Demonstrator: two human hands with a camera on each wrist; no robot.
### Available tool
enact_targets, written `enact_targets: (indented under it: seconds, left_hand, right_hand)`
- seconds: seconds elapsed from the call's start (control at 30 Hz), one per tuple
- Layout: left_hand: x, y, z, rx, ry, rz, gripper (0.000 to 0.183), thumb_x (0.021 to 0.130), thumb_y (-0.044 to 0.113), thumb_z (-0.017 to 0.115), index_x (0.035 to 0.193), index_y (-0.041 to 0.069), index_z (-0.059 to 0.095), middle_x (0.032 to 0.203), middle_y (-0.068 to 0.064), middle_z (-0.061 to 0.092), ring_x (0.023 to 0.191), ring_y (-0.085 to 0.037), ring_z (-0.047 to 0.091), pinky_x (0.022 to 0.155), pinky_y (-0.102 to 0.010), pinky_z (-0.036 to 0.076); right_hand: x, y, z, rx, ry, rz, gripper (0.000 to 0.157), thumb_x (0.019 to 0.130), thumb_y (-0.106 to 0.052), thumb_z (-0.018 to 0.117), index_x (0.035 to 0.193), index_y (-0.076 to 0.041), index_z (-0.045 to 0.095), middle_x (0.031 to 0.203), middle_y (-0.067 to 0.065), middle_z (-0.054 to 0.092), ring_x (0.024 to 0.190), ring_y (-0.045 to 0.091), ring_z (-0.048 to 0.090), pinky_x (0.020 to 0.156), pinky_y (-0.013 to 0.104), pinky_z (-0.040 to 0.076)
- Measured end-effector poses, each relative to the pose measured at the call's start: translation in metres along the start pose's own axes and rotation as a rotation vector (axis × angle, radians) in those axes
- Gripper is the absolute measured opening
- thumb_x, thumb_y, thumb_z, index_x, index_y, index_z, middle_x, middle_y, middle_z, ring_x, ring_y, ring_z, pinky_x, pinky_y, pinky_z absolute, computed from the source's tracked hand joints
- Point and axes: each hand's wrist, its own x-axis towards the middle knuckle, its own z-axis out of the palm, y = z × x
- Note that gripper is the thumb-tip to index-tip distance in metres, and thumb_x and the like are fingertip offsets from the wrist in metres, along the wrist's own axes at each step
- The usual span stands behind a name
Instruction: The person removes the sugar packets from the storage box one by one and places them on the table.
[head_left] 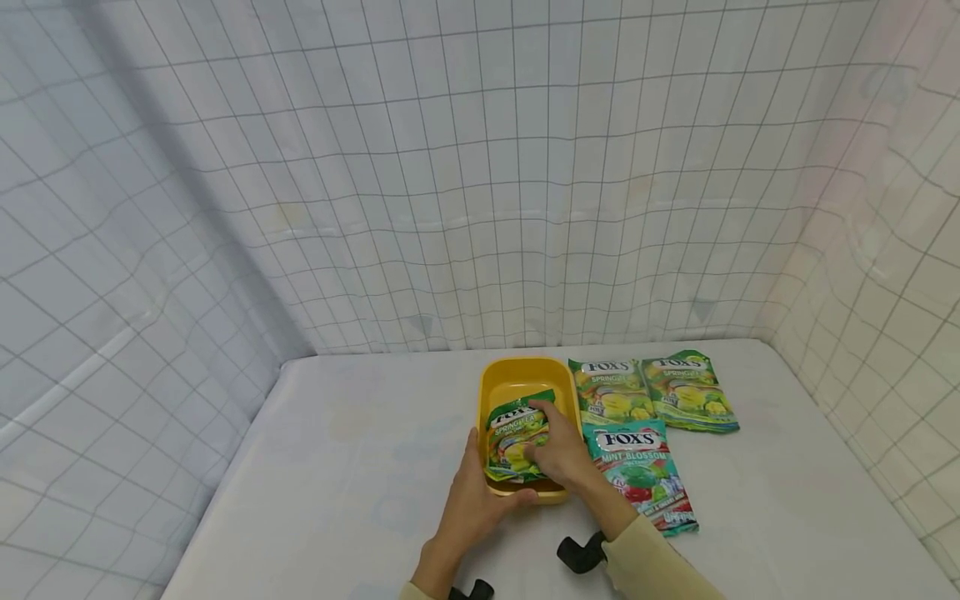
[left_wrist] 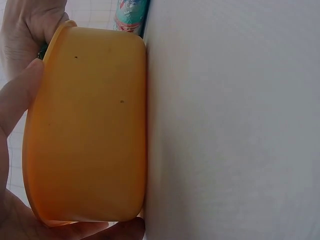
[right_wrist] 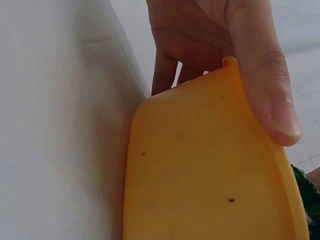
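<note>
A yellow plastic tub stands on the white table, holding a green FOX'S Spring Tea candy bag. My left hand grips the tub's near left side, thumb along the near rim and fingers along the outer wall. Reaching in over the right rim, my right hand holds the candy bag, index finger and thumb on its printed face. Its other fingers are hidden. In the left wrist view the tub wall fills the space beside the left thumb. The right wrist view shows the left hand across the tub corner.
Two more green Spring Tea bags lie right of the tub. A teal Mint Blossom candy bag lies in front of them, partly behind the right forearm. White grid-patterned cloth rises behind the table and on both sides.
</note>
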Motion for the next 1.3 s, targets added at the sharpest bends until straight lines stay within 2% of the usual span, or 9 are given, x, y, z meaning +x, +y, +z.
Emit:
enact_targets:
  seconds: [0.23, 0.6, 1.13, 1.3]
  left_hand:
    - [0.0, 0.001, -0.001, -0.011, -0.005, 0.001, 0.131, 0.074, 0.058, 0.087, 0.162, 0.001, 0.008, 0.157, -0.021, 0.037, 0.136, -0.036, 0.047, 0.107, -0.056, 0.042]
    - [0.001, -0.001, 0.0, 0.02, -0.003, -0.015, 0.132, 0.073, 0.063, 0.084, 0.162, 0.0, 0.008, 0.158, -0.023, 0.035, 0.137, -0.039, 0.045, 0.107, -0.058, 0.04]
    - [0.0, 0.0, -0.001, 0.019, 0.005, -0.013, 0.131, 0.073, 0.06, 0.086, 0.161, -0.001, 0.011, 0.157, -0.023, 0.036, 0.137, -0.038, 0.046, 0.107, -0.058, 0.041]
    - [0.0, 0.0, 0.0, 0.0, 0.0, -0.037, 0.132, 0.072, 0.061, 0.086, 0.162, 0.003, 0.01, 0.158, -0.021, 0.035, 0.138, -0.037, 0.045, 0.109, -0.058, 0.039]
  right_hand:
    - [-0.002, -0.001, 0.0, -0.021, 0.017, -0.027, 0.07, 0.086, 0.001, 0.078, 0.148, -0.014, 0.049, 0.135, 0.017, 0.057, 0.112, 0.032, 0.057, 0.092, 0.054, 0.048]
    - [-0.004, -0.001, -0.002, -0.04, 0.028, -0.048, 0.068, 0.086, 0.001, 0.078, 0.147, -0.012, 0.051, 0.135, 0.018, 0.058, 0.11, 0.032, 0.058, 0.091, 0.054, 0.049]
    - [-0.007, -0.004, -0.01, 0.027, 0.027, -0.052, 0.07, 0.087, 0.002, 0.076, 0.15, -0.016, 0.049, 0.14, 0.019, 0.054, 0.104, 0.031, 0.058, 0.085, 0.049, 0.052]
    - [-0.008, -0.004, -0.012, 0.035, 0.044, -0.042, 0.071, 0.088, 0.001, 0.076, 0.151, -0.018, 0.049, 0.14, 0.02, 0.054, 0.108, 0.033, 0.057, 0.091, 0.053, 0.05]
